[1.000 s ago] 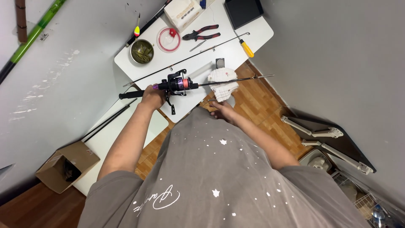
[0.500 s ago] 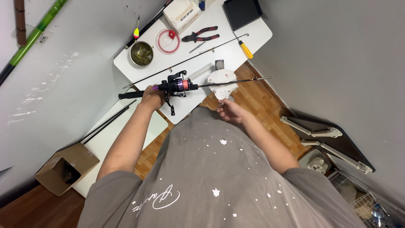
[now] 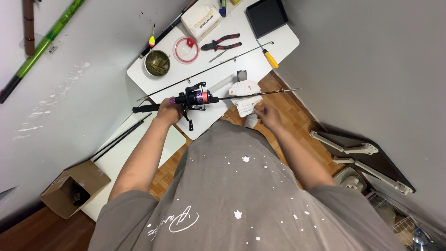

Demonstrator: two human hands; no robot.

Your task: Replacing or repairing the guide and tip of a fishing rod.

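My left hand [image 3: 168, 110] is closed around the black grip of a fishing rod [image 3: 260, 93], just behind its black and purple spinning reel [image 3: 195, 98]. The rod lies level over the near edge of the white table [image 3: 223, 79], with its thin end pointing right. A white cloth [image 3: 244, 95] rests at the table's edge, under and around the rod. My right hand [image 3: 268, 115] hovers just right of the cloth and below the rod, fingers loosely curled. Whether it holds anything is unclear.
On the table lie red-handled pliers [image 3: 222, 43], a yellow-handled screwdriver [image 3: 270, 58], a metal bowl [image 3: 157, 63], a round clear lid [image 3: 186, 49], a white box [image 3: 200, 21], a black tray [image 3: 266, 16] and a second thin rod section [image 3: 204, 69]. A cardboard box [image 3: 74, 188] stands lower left.
My right hand has moved away from the cloth, to the right. The left hand and the rod have stayed put.
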